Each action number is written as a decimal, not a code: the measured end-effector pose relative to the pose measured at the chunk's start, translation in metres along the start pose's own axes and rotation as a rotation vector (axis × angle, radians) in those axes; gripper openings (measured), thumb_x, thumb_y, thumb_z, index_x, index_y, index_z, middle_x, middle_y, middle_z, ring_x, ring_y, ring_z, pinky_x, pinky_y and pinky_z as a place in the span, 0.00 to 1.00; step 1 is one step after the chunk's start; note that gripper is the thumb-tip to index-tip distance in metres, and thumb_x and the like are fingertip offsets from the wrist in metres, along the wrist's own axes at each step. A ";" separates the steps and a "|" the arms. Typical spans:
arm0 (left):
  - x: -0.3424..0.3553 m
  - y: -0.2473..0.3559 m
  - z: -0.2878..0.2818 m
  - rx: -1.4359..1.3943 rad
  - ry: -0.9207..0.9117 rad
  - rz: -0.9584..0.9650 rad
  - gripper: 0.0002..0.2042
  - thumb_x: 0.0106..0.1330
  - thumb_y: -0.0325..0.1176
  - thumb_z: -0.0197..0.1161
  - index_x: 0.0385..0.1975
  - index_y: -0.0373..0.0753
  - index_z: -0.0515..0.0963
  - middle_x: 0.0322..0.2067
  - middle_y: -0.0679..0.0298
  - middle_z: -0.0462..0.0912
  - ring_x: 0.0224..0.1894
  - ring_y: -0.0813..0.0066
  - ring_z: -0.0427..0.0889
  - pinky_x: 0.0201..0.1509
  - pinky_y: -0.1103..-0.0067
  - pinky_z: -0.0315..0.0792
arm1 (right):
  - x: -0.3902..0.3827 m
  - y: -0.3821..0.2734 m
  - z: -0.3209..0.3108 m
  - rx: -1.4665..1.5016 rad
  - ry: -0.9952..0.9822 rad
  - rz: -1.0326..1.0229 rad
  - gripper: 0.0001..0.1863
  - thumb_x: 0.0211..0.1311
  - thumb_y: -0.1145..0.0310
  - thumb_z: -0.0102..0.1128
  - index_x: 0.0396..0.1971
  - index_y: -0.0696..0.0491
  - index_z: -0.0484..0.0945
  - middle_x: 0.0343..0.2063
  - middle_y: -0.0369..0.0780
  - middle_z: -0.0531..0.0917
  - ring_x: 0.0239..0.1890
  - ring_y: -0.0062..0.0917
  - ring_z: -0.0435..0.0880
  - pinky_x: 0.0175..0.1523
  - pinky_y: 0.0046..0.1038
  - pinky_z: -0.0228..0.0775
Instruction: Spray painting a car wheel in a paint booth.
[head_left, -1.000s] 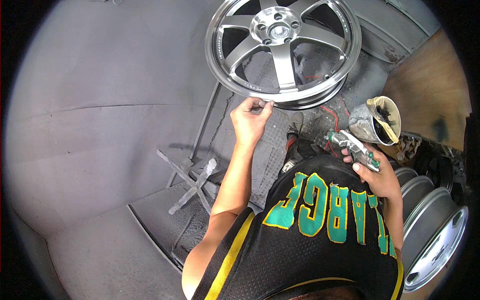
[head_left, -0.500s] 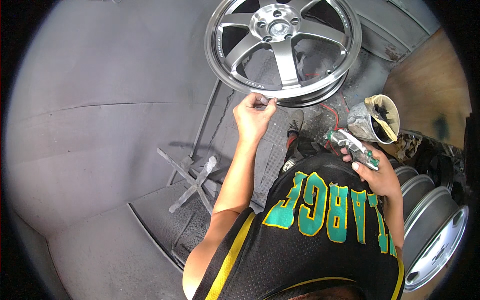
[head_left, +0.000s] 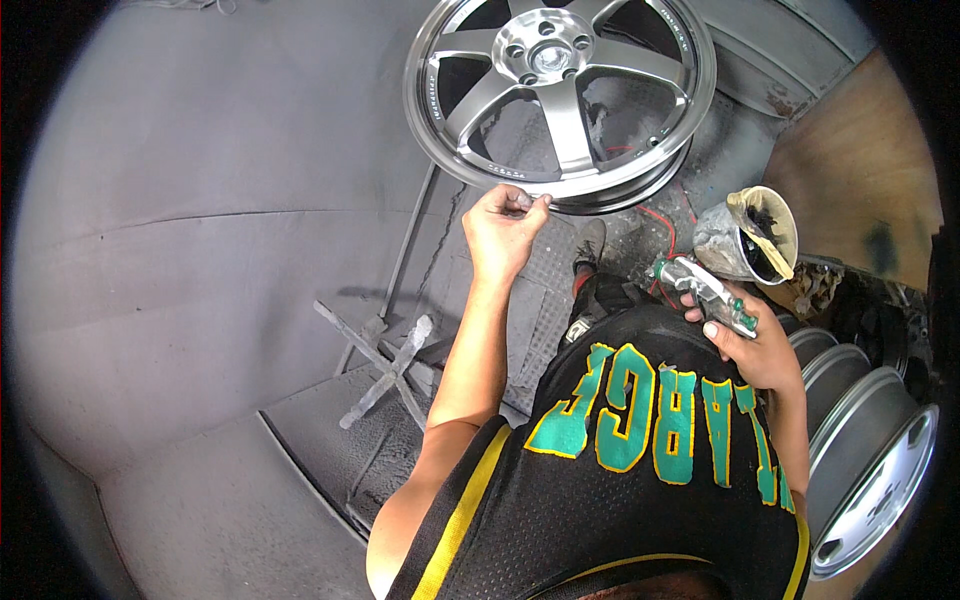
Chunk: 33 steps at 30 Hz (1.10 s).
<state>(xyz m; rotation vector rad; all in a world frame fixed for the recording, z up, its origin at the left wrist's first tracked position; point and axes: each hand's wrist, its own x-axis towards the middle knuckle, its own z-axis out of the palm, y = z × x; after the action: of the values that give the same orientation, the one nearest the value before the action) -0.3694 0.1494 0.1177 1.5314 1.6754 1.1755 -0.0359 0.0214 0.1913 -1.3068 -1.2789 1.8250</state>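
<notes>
My left hand [head_left: 502, 230] is raised to the near edge of a silver multi-spoke car wheel [head_left: 565, 120], its thumb and fingers pinched together against the outer lip. Whatever may be between those fingertips is hidden. In my right hand [head_left: 755, 345], held low by my waist, is a metal spray gun [head_left: 705, 293] with green fittings, gripped by its body. Just beyond the gun is a paint-smeared cup [head_left: 722, 243] with dark stuff inside and a tan strip across its mouth; whether it joins the gun I cannot tell.
More silver wheels [head_left: 865, 450] stand in a row at my lower right. A grey, cross-shaped metal stand [head_left: 390, 370] is at my left. Thin red hose [head_left: 668, 230] runs on the floor below the wheel. A brown board [head_left: 855, 170] leans on the right; a grey wall [head_left: 230, 150] fills the left.
The wheel appears slightly farther left in the picture, and my left hand has shifted slightly left too. My right hand keeps its hold on the spray gun.
</notes>
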 end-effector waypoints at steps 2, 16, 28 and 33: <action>0.000 0.001 -0.004 -0.011 -0.007 -0.005 0.10 0.52 0.29 0.74 0.22 0.33 0.78 0.19 0.68 0.79 0.23 0.85 0.74 0.29 0.83 0.71 | 0.001 -0.001 0.000 0.017 -0.010 0.006 0.32 0.65 0.63 0.61 0.65 0.60 0.65 0.50 0.37 0.82 0.45 0.15 0.80 0.30 0.14 0.71; 0.002 0.023 -0.012 0.047 -0.076 0.017 0.10 0.56 0.21 0.70 0.21 0.35 0.73 0.22 0.71 0.77 0.26 0.87 0.73 0.31 0.86 0.68 | 0.000 -0.011 -0.001 0.085 -0.018 0.008 0.25 0.65 0.67 0.59 0.61 0.58 0.70 0.47 0.37 0.82 0.36 0.12 0.77 0.33 0.15 0.69; 0.003 0.018 -0.012 -0.046 -0.077 -0.036 0.11 0.55 0.23 0.72 0.21 0.35 0.74 0.21 0.71 0.77 0.25 0.88 0.73 0.29 0.86 0.68 | 0.001 -0.009 0.002 0.074 -0.030 0.000 0.25 0.66 0.67 0.59 0.61 0.58 0.70 0.47 0.36 0.82 0.34 0.11 0.75 0.32 0.15 0.67; 0.002 0.026 -0.010 0.081 -0.042 -0.016 0.11 0.52 0.26 0.74 0.19 0.33 0.76 0.18 0.69 0.77 0.22 0.87 0.72 0.27 0.84 0.69 | 0.001 -0.008 0.000 0.049 -0.053 0.005 0.25 0.66 0.67 0.59 0.61 0.58 0.70 0.46 0.35 0.82 0.36 0.10 0.75 0.32 0.14 0.67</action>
<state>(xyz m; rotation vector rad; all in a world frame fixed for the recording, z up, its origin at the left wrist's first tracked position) -0.3662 0.1483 0.1455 1.5774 1.7231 1.0720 -0.0367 0.0257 0.1979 -1.2439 -1.2509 1.8939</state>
